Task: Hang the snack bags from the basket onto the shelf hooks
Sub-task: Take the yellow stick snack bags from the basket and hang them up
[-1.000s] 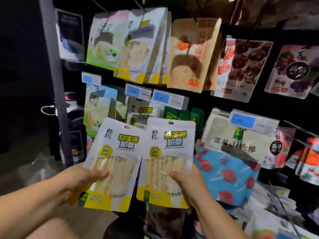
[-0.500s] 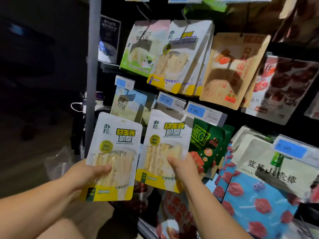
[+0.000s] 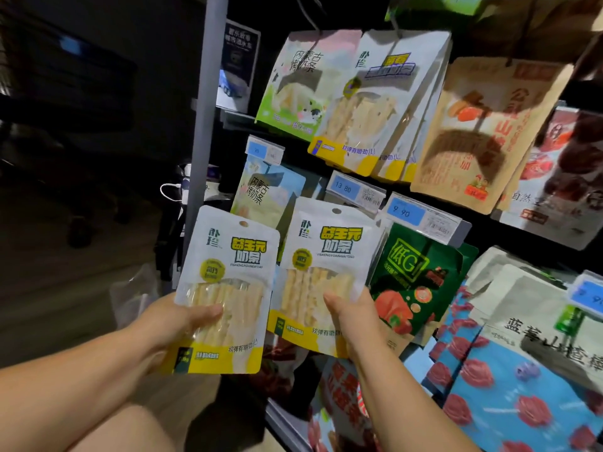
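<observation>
Head view, as anyone standing by would take it in: the shelf [image 3: 206,132] fills the right side, packed with hung packets; above the person's fingertips a row of matching yellow-bottomed packets [image 3: 375,119] already hangs on its wire, and just past the right thumb sits a green packet [image 3: 414,275] under a blue price tag [image 3: 424,216].

Two snack bags are in hand, side by side, upright, faces out. The left bag [image 3: 228,272] is pinched by the left hand [image 3: 176,324], thumb flat across the clear window, the other fingers behind the bag and hidden. The right bag [image 3: 326,256] is pinched likewise by the right hand [image 3: 357,318], thumb on the front, fingers out of sight behind. Neither bag is on a hook yet; the basket is not in view.

To my eye the right bag goes first; its hang hole [image 3: 336,211] lies well above the thumb, close under the 13.80 tag [image 3: 355,190]; the hook behind that tag is hidden, so it wants finding before any push. A pinch this low leaves the top floppy; sliding the grip up toward the hole, keeping the bag square and threading straight back would serve; the left bag's hang hole [image 3: 243,224] can wait.

As for contents, each bag shows pale sticks through its window, around each thumb; they look packed upright.
</observation>
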Demonstrator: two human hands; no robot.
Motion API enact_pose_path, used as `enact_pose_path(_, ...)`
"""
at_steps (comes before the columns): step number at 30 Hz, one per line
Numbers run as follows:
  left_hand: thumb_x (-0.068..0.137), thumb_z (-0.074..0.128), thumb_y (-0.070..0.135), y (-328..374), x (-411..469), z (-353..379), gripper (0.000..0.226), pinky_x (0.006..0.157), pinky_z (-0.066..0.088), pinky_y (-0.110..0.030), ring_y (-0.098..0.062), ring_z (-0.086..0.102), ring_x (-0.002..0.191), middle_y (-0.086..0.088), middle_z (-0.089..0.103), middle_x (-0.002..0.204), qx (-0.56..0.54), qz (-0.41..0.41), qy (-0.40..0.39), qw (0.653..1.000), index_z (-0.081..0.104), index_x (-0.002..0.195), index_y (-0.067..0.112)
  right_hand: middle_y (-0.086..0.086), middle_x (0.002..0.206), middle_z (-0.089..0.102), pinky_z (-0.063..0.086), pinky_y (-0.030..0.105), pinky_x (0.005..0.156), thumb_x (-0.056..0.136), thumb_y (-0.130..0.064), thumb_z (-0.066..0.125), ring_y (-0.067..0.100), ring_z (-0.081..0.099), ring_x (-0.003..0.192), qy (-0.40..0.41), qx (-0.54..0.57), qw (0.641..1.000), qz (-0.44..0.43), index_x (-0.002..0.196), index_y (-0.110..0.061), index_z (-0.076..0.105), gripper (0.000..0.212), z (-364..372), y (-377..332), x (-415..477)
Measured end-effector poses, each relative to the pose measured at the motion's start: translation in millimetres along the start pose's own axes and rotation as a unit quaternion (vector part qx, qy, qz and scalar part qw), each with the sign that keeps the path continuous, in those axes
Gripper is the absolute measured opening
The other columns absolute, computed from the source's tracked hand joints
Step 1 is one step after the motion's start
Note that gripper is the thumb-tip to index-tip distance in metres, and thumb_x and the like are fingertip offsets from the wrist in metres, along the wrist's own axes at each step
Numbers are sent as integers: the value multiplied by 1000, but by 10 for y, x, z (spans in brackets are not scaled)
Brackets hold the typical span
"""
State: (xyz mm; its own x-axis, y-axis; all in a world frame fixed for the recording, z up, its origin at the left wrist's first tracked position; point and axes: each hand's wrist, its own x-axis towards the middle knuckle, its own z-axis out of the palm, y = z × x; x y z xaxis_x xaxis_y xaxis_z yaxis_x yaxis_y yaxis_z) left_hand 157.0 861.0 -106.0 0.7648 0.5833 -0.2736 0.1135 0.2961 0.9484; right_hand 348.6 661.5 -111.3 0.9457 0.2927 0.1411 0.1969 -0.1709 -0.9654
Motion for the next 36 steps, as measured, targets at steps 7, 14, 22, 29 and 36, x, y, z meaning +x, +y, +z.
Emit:
enact_pose_path(7,81,72,-1,0,21,-11,26,70,59,-43,-35,74,78,-20,75,90,1,2,-6,1000,68,107,2,-3,116,69,51,48,101,65,-31,74,19,66,107,34,73,997,8,121,-27,59,58,72,-67,105)
enact_pose_path(14,77,75,1,-9,21,-31,33,88,54,-57,-39,73,87,-22,74,95,-19,-5,-12,1000,68,109,3,3,115,66,50,48,99,83,-13,75,27,63,107,87,29,995,47,120,-19,57,41,71,-67,282)
enact_pose_path(22,80,74,1,11,8,41,27,89,54,-58,-42,71,91,-23,74,94,-12,-14,-25,1000,69,106,1,10,106,65,53,39,75,87,-36,67,29,63,87,117,-59,985,109,119,-8,56,44,56,-49,404)
enact_pose_path(29,73,78,5,22,-33,155,31,91,52,-59,-39,72,90,-20,75,94,2,-21,-64,998,70,103,5,-2,90,47,36,34,65,91,-27,66,22,49,75,235,-107,966,19,100,-16,45,25,-1,-166,-69)
enact_pose_path(36,83,71,2,50,-69,284,28,81,57,-49,-36,73,88,-20,75,97,-21,-16,-100,995,68,111,4,-6,81,66,47,27,67,93,-46,61,10,63,73,-83,35,993,76,97,-15,58,32,136,-240,-463)
